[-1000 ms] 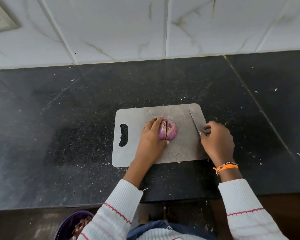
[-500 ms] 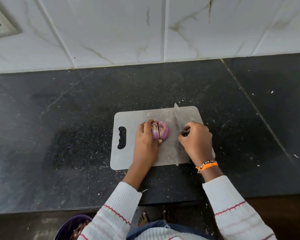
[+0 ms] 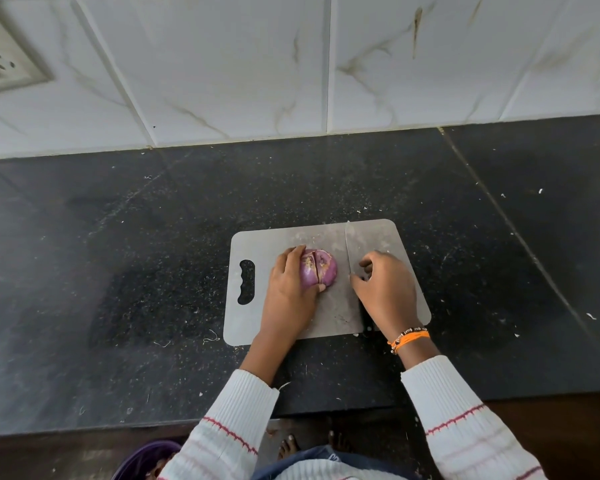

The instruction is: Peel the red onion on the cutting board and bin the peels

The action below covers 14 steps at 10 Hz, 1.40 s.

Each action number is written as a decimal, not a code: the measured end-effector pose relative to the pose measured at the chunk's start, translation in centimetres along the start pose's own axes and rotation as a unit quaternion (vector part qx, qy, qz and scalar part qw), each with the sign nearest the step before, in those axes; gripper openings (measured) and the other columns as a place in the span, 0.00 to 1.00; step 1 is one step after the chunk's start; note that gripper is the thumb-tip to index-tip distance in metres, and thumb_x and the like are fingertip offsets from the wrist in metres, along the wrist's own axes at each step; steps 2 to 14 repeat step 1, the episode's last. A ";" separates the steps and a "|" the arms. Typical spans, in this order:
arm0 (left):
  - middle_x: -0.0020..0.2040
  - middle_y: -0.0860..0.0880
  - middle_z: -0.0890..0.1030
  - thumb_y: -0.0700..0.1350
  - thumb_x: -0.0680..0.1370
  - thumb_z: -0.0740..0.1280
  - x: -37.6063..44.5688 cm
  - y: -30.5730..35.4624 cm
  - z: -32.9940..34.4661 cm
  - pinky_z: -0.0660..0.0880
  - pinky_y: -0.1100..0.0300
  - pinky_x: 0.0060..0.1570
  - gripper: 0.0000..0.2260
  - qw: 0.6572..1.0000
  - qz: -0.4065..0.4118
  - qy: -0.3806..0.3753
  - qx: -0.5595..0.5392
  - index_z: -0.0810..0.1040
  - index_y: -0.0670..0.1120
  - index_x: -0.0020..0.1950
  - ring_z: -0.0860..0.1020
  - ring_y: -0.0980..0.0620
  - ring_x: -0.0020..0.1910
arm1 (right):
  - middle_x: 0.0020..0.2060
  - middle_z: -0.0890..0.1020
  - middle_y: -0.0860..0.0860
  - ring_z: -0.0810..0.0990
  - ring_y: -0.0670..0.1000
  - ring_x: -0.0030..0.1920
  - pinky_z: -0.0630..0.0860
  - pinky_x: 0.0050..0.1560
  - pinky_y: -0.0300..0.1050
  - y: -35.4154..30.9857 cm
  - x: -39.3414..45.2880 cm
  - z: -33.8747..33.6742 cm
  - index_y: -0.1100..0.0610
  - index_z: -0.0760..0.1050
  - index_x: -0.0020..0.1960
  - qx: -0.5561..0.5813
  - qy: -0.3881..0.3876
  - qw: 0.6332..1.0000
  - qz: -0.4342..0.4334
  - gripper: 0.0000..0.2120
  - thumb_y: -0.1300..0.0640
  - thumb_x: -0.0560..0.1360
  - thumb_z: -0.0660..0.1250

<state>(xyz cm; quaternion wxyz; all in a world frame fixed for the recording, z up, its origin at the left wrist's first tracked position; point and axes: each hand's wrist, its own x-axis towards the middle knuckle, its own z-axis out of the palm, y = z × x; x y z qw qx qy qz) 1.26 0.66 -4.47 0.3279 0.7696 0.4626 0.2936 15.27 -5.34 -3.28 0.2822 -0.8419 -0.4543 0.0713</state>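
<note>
Leftward since 1 second ago, the right hand (image 3: 387,289) grips the knife (image 3: 352,249) just beside the red onion (image 3: 318,270) — left hand (image 3: 290,292) clamps it; peel still on, nothing binned.

Home kitchen: granite counter (image 3: 153,271), tiled backsplash (image 3: 239,64).

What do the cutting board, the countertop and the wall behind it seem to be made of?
Cutting board: thin, matt grey, dull sheen; probably steel, possibly plastic.
Countertop: dark polished stone, likely granite, with speckles and reflections.
Wall: glossy white tiles, marble-style veining, visible grout lines.
</note>
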 end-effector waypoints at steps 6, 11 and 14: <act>0.68 0.42 0.68 0.36 0.75 0.64 0.3 0.4 -0.4 0.62 0.60 0.65 0.23 1.000 0.011 0.025 0.002 0.66 0.40 0.70 0.68 0.44 0.67 | 0.45 0.82 0.51 0.79 0.50 0.45 0.74 0.43 0.42 -0.5 0.8 -1.3 0.58 0.78 0.50 0.054 0.046 0.997 -0.029 0.09 0.54 0.73 0.69; 0.68 0.42 0.68 0.36 0.75 0.64 0.3 0.4 -0.4 0.62 0.60 0.65 0.23 1.000 0.011 0.025 0.002 0.66 0.40 0.70 0.68 0.44 0.67 | 0.45 0.82 0.51 0.79 0.50 0.45 0.74 0.43 0.42 -0.5 0.8 -1.3 0.58 0.78 0.50 0.054 0.046 0.997 -0.029 0.09 0.54 0.73 0.69; 0.68 0.42 0.68 0.36 0.75 0.64 0.3 0.4 -0.4 0.62 0.60 0.65 0.23 1.000 0.011 0.025 0.002 0.66 0.40 0.70 0.68 0.44 0.67 | 0.45 0.82 0.51 0.79 0.50 0.45 0.74 0.43 0.42 -0.5 0.8 -1.3 0.58 0.78 0.50 0.054 0.046 0.997 -0.029 0.09 0.54 0.73 0.69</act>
